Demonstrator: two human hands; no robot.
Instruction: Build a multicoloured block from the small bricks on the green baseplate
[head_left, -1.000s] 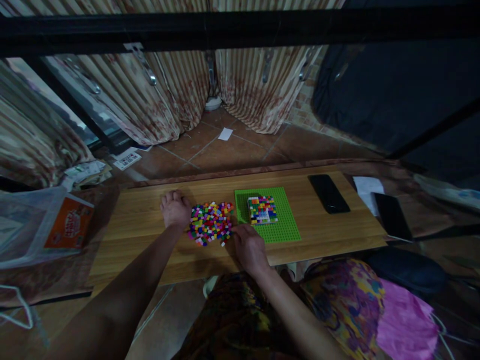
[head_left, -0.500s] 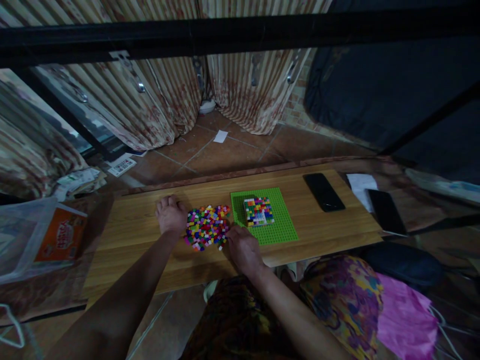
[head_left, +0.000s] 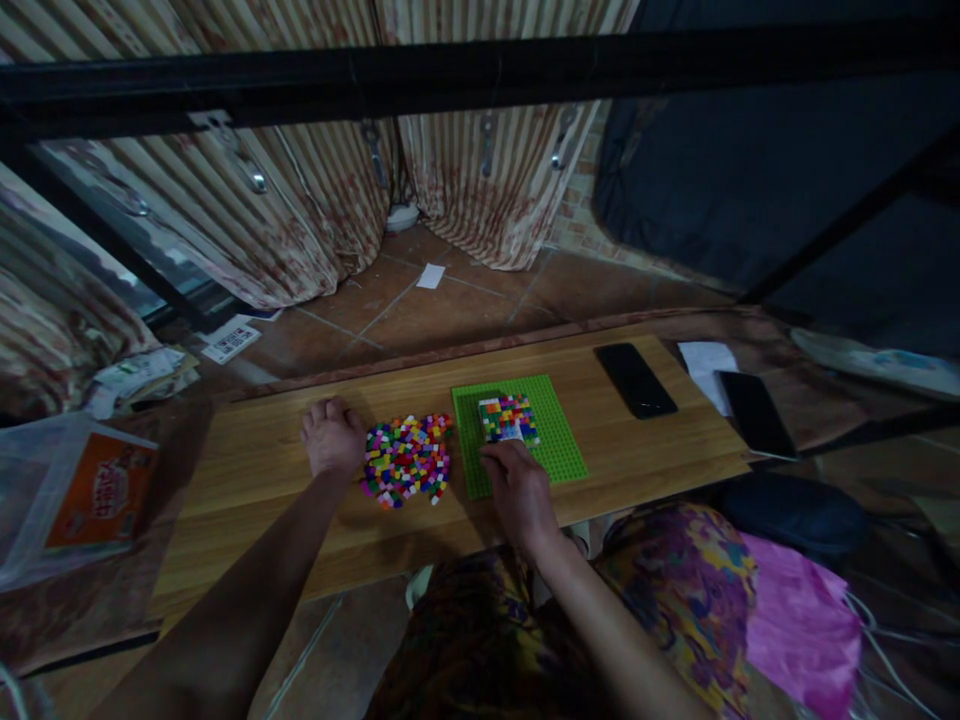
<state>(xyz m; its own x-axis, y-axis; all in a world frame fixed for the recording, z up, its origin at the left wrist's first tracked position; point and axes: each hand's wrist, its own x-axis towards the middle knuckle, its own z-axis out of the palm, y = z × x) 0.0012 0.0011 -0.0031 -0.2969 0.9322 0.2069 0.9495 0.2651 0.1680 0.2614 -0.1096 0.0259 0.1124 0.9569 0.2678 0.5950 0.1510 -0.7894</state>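
Observation:
My left hand [head_left: 334, 438] rests on the wooden table, fingers loosely spread and holding nothing, just left of a pile of small multicoloured toy bricks [head_left: 407, 460]. To the right of the pile lies a green studded baseplate [head_left: 562, 430]. On it stands a square block of colourful bricks [head_left: 514, 412] with some white showing at its near side. My right hand [head_left: 519, 490] is over the front part of the baseplate, fingertips pinched together at the block's near edge. Whatever is between those fingertips is too small or hidden to make out.
A black phone [head_left: 636, 380] lies at the right of the table [head_left: 247, 490]. Beyond the right end are white paper [head_left: 705, 365] and another dark device [head_left: 754, 412]. A clear plastic box with an orange label [head_left: 105, 490] stands left. A black bar [head_left: 450, 75] crosses above.
My right hand has moved from the pile's right edge rightward to the near edge of the brick block. My left hand stays beside the pile. The view has shifted slightly.

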